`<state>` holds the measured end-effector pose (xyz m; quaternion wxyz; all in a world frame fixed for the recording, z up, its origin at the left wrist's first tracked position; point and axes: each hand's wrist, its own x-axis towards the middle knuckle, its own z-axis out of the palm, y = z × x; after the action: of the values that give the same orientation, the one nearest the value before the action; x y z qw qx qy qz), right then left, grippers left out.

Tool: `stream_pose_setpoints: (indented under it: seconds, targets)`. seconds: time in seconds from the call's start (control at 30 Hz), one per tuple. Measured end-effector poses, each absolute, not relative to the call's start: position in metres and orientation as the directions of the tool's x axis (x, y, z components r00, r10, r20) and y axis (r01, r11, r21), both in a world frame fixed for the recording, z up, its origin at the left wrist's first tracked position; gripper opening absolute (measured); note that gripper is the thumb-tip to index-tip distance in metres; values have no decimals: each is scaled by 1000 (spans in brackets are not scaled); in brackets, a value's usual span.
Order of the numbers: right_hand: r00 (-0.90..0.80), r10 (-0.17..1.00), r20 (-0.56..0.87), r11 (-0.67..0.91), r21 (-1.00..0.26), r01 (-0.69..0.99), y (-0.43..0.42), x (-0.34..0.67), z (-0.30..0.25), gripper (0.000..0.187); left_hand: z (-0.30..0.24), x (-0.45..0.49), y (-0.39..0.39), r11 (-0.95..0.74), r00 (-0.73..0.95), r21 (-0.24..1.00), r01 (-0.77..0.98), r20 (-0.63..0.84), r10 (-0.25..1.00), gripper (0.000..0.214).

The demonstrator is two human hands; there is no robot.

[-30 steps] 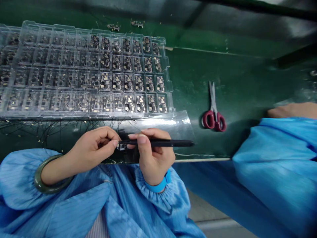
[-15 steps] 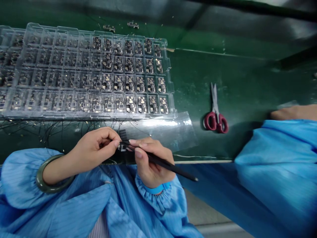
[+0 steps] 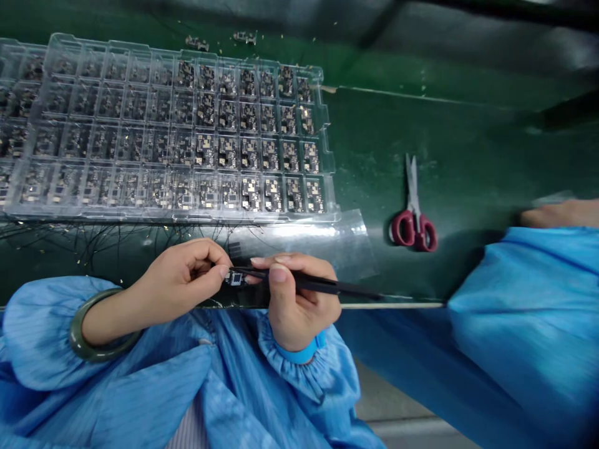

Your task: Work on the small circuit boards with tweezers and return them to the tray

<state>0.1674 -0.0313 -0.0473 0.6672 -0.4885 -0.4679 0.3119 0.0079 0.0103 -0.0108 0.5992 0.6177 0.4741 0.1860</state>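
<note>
Between thumb and fingertips, my left hand pinches the left edge of a small dark circuit board with a square chip on it. My right hand is closed around black tweezers, whose tips reach left to the board's upper edge. Whether the tips grip a wire or a part there is too small to tell. Just beyond the board, a small dark ribbed strip lies on a clear plastic sheet. Thin black wires are spread along the near side of the trays.
Clear compartment trays full of circuit boards stand beyond my hands. Red-handled scissors lie to the right on the green table. Loose small parts lie behind the trays. At far right is another person's blue sleeve and hand.
The tweezers have swung to a flatter angle, their rear end rising, and my right hand has shifted slightly right. My left hand still pinches the board. The view has shifted slightly.
</note>
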Motion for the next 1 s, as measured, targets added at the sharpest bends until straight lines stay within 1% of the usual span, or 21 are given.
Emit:
stream_pose_setpoints:
  seconds: [0.1,0.2,0.3,0.47,0.67,0.73,0.87,1.0]
  targets:
    - [346,863,367,363,-928,80,-30,169,-50,24,-11,8,9,174,486,919,354,-340,805,14]
    - [325,856,402,383,-916,122,-29,171,-51,22,-12,8,9,182,484,921,344,-340,807,13]
    - [316,862,397,374,-918,134,-29,171,-51,21,-12,8,9,182,483,919,349,-343,805,13]
    - [305,871,385,377,-922,86,-29,171,-51,23,-10,8,10,180,475,922,343,-336,814,12]
    - [332,864,378,369,-925,94,-30,169,-51,19,-10,7,11,166,476,924,344,-324,818,13]
    - [366,861,352,352,-933,69,-29,168,-48,18,-10,7,10,150,479,927,345,-311,821,13]
    - [442,867,230,275,-961,-40,-29,164,-42,12,-10,7,10,134,472,920,368,-309,825,14]
    - [449,876,179,242,-966,-86,-29,163,-41,9,-10,7,10,145,472,915,376,-324,820,14]
